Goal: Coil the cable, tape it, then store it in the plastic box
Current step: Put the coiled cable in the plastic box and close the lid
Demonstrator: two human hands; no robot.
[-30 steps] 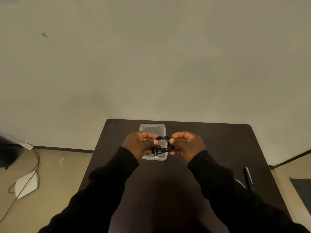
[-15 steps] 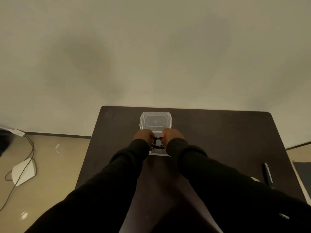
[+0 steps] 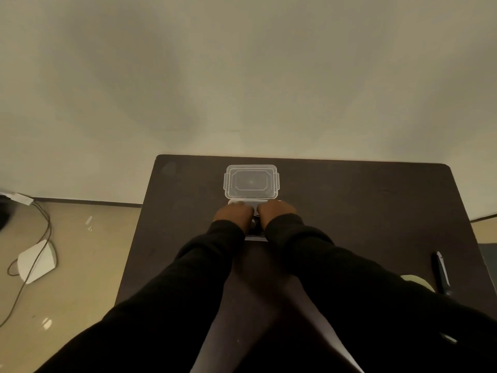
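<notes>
The clear plastic box (image 3: 255, 238) sits on the dark table (image 3: 349, 211), its open lid (image 3: 251, 181) lying flat behind it. My left hand (image 3: 233, 215) and my right hand (image 3: 277, 210) are side by side, knuckles up, pressed down over the box. Only a dark sliver of the coiled black cable (image 3: 254, 224) shows in the gap between them, low inside the box. My fingers and most of the coil are hidden under the hands.
A dark pen (image 3: 441, 273) lies near the table's right edge, with a pale roll (image 3: 418, 281) beside it, partly covered by my sleeve. The table's far edge meets the wall. On the floor at left lie a white device (image 3: 37, 261) and loose wires.
Both hands have moved forward and down with the coil, from above the table into the box. They now sit closer together, and the coil is almost entirely hidden.
</notes>
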